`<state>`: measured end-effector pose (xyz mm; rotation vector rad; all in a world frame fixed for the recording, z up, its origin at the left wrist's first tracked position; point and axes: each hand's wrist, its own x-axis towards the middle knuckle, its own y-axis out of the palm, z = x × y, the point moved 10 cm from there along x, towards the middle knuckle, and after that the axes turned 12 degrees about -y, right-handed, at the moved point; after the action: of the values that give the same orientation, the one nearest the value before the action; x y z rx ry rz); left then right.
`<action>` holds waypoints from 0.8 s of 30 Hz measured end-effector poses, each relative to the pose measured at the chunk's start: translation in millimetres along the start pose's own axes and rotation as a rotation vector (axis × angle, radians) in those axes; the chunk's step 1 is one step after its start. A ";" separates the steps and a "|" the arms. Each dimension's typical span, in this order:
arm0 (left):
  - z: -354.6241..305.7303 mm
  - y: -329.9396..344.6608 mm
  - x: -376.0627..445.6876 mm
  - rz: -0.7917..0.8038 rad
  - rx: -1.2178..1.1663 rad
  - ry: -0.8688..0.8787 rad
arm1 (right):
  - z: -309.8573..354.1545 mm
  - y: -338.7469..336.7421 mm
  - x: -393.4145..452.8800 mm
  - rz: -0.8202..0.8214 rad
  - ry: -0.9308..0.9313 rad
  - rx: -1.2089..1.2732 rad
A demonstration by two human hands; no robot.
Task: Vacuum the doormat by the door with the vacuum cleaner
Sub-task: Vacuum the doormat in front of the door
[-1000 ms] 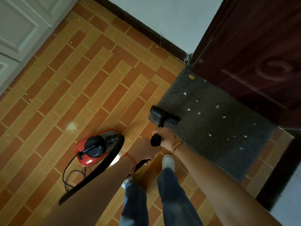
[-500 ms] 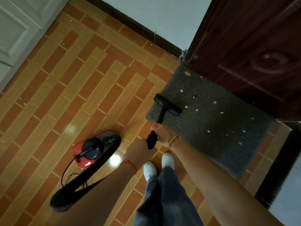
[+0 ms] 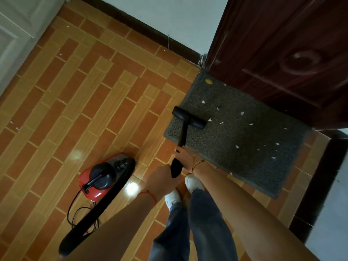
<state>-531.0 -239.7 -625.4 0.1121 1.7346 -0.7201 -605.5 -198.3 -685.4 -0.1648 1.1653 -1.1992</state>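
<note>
Both the left hand point(image 3: 163, 178) and right hand point(image 3: 185, 156) gripped the wand point(image 3: 183, 135), fingers curled round it; the nozzle point(image 3: 189, 120) risked rucking the doormat point(image 3: 244, 147) edge.

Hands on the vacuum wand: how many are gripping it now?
2. The left hand, with a red string at the wrist, grips the thick near end of the wand. The right hand, with a gold bracelet, holds it further along, by the doormat edge.

dim indoor | glare spot on floor tiles point(image 3: 131, 187) | wide-angle edge distortion
</note>
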 end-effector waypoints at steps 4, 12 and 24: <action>-20.3 -4.4 3.8 -0.009 -0.026 0.022 | -18.9 -12.3 2.6 -0.001 0.006 -0.048; -91.1 -21.3 19.5 -0.021 -0.110 0.061 | -82.9 -50.8 -0.6 -0.007 0.017 -0.071; -192.1 -41.6 40.9 -0.026 -0.097 0.036 | -173.9 -107.6 -19.3 -0.052 0.044 -0.058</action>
<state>-724.4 -185.7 -623.7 0.0355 1.8054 -0.6549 -805.2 -150.3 -683.3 -0.2146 1.2412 -1.2204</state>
